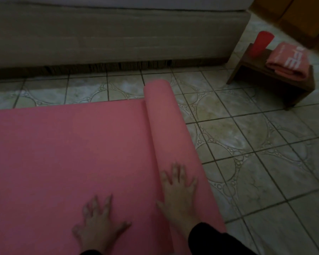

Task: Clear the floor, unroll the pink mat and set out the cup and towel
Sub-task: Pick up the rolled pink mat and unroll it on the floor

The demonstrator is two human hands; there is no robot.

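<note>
The tiled floor (247, 137) carries the pink mat (66, 153), which lies partly unrolled across the left and lower part of the view, flat on the tiles, with the rest still wound in a roll (166, 122) along its right edge. The roll rests on the floor too, running away from the camera. A bed base (109, 39) stands on the tiles along the far side, just beyond the mat's far edge. At the upper right a small dark wooden stool (276, 78) stands on the floor, well apart from the roll. On the stool sit a red cup (261, 44), upright, and a folded pink towel (289, 60) beside it.
</note>
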